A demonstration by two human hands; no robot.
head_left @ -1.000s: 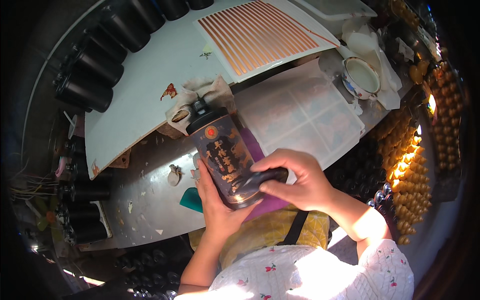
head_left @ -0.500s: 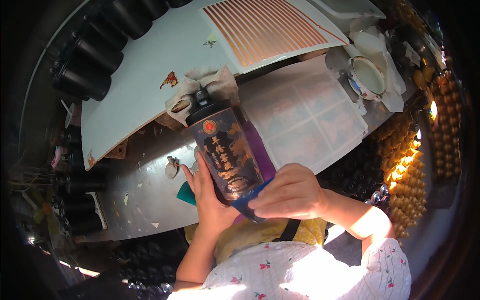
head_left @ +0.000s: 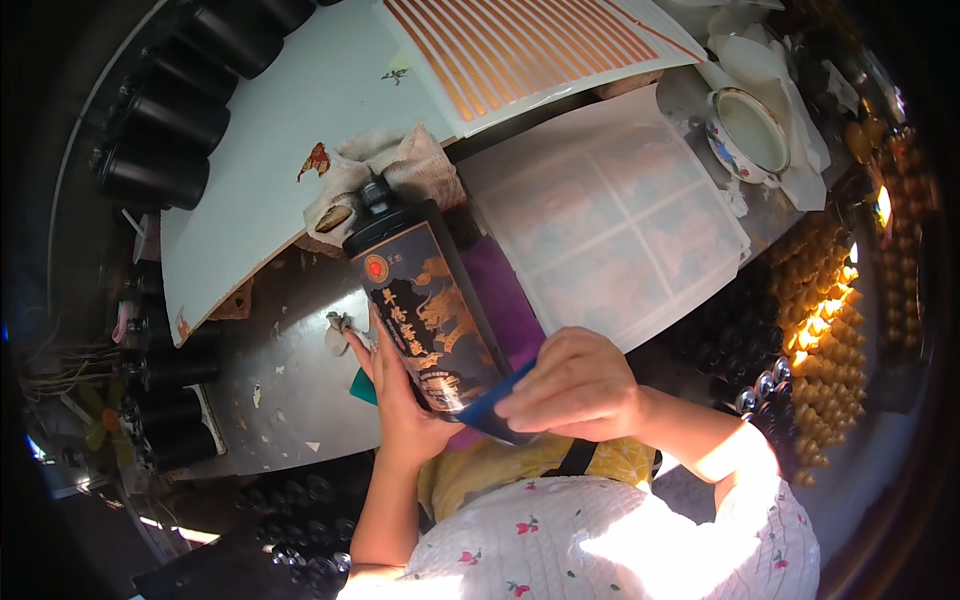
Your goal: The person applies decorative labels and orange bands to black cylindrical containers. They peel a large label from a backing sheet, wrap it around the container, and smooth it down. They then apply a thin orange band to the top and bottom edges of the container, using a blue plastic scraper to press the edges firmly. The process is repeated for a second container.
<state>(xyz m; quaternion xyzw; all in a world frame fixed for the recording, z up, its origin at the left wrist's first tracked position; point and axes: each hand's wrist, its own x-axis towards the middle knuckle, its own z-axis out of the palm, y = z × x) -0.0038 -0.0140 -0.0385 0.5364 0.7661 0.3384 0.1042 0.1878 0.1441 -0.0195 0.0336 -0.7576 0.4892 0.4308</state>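
A black bottle (head_left: 430, 310) with a gold-patterned dark label lies tilted in front of me, its neck pointing away and to the left. My left hand (head_left: 407, 402) grips it around the lower left side, with the fingers along its edge. In my right hand (head_left: 580, 388) is a blue flat scraper (head_left: 488, 408), pinched between thumb and fingers. The scraper's edge rests against the lower end of the bottle. The bottle's neck lies against a crumpled pale cloth (head_left: 400, 165). Beneath the bottle, part of a purple sheet (head_left: 505, 305) shows.
White sheets with faint printed panels (head_left: 620, 230) lie to the right. Behind them is a sheet of copper stripes (head_left: 530, 50). An enamel bowl (head_left: 745, 140) stands at the far right. Several black bottles (head_left: 155, 170) line the left. A teal piece (head_left: 363, 387) sits beside my left hand.
The view has shifted slightly. The bottle's neck has swung a little to the left, and its label appears slightly turned. Both hands keep their holds, with the scraper still at the bottle's lower end.
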